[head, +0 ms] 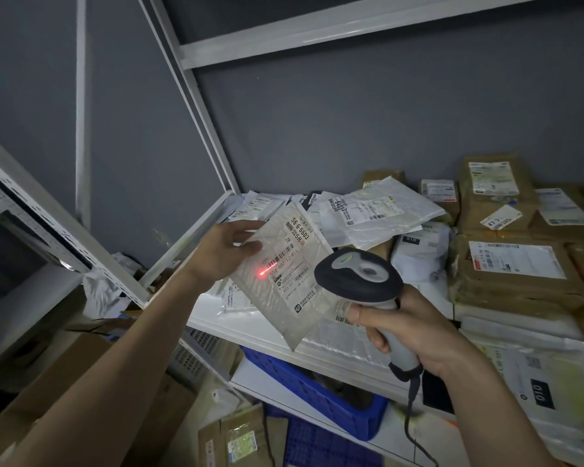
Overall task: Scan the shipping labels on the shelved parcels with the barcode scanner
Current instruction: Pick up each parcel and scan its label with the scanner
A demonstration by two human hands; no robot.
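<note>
Head view showed the left hand [228, 249] at the centre of the frame, thumb on the face and fingers behind, pinching the upper left edge of a pale bubble mailer [284, 274] held tilted above the shelf [250, 326]. The right hand [415, 335], lower right of centre, was wrapped round the grip of the barcode scanner [359, 281], its head aimed left at the mailer. A red scan line [267, 268] fell on the left part of the shipping label [292, 261], just at the end of its barcode and not clearly across all of it. The mailer looked light and thin, soft enough to flex; held by one edge alone, its free lower corner would likely droop or wobble, so a pinch close beside the label, clear of the print, seemed the sound place to hold. Its film surface looked smooth and perhaps slippery, with a sheen that might glare under the beam. Behind, in the upper right of the frame, more white poly bags [378, 214] and brown cardboard parcels [506, 264] lay piled on the same shelf, and a blue crate [321, 392] sat below it.
</note>
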